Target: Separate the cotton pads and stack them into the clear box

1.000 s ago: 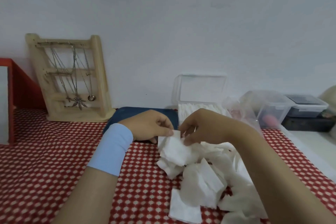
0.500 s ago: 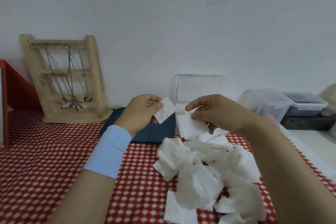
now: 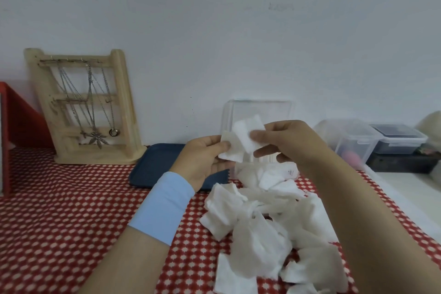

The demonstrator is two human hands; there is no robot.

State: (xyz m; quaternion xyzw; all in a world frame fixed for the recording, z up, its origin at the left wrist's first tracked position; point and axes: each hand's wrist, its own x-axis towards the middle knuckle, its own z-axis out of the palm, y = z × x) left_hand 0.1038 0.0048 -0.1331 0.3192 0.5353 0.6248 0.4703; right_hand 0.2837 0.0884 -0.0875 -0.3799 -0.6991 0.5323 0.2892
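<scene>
Right grip (image 3: 284, 141) on upper pad (image 3: 245, 131), right edge

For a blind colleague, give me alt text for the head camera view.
The left hand and right hand each pinch a white cotton pad above a pile of pads on a red dotted cloth, before the open clear box.

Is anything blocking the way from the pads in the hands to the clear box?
Nothing visible does. The left hand pinches one cotton pad and the right hand a second pad, right in front of the open clear box.
</scene>
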